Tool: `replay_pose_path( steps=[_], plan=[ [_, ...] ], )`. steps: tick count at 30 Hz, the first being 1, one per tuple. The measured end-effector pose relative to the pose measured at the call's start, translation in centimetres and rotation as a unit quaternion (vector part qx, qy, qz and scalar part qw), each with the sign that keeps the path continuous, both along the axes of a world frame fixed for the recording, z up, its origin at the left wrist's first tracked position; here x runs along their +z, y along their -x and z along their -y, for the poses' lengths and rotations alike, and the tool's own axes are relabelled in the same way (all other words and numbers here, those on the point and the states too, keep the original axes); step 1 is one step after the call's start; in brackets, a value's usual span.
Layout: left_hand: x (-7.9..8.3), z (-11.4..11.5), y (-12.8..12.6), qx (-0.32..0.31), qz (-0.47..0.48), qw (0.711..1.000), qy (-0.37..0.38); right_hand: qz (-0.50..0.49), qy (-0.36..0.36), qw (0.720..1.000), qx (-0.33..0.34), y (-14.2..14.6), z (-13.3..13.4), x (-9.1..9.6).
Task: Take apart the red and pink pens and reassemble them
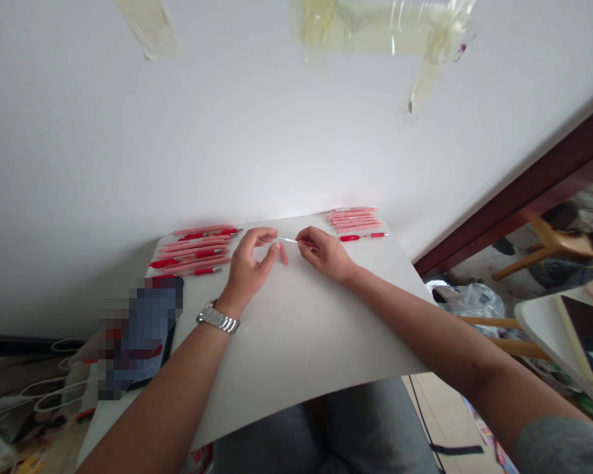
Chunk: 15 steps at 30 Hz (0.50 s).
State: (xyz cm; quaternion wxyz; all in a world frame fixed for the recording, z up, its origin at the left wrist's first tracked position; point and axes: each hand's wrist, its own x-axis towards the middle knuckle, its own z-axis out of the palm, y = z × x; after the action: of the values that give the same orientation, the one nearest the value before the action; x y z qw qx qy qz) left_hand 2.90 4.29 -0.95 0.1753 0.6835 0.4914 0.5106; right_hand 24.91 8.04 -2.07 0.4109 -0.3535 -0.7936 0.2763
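My left hand [250,260], with a metal watch [218,318] on the wrist, pinches one end of a thin pen refill [289,240] between thumb and fingers. My right hand [326,253] pinches the refill's red end. A short pink pen piece [283,253] lies on the white board [296,342] just below the two hands. A heap of several red and pink pens [197,253] lies left of my left hand. A smaller row of pink pens [353,220] lies beyond my right hand, with one red pen [363,236] beside it.
The white board rests across my lap, its far edge at a white wall [227,145]. A blurred dark object [138,336] lies at the board's left edge. Cables [24,395] lie on the floor at left. A wooden chair [548,243] and another table [568,329] stand at right.
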Motion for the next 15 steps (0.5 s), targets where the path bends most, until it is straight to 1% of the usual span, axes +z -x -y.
replay_pose_path(
  steps=[6,15],
  plan=[
    [0.13,0.13,-0.11,-0.005,0.001,1.000,0.002,0.005,-0.013,1.000,0.006,0.02,-0.01,0.04],
    [0.35,0.11,-0.11,-0.004,-0.010,1.000,-0.002,0.009,-0.013,1.000,0.010,-0.01,0.08,0.16]
  ],
)
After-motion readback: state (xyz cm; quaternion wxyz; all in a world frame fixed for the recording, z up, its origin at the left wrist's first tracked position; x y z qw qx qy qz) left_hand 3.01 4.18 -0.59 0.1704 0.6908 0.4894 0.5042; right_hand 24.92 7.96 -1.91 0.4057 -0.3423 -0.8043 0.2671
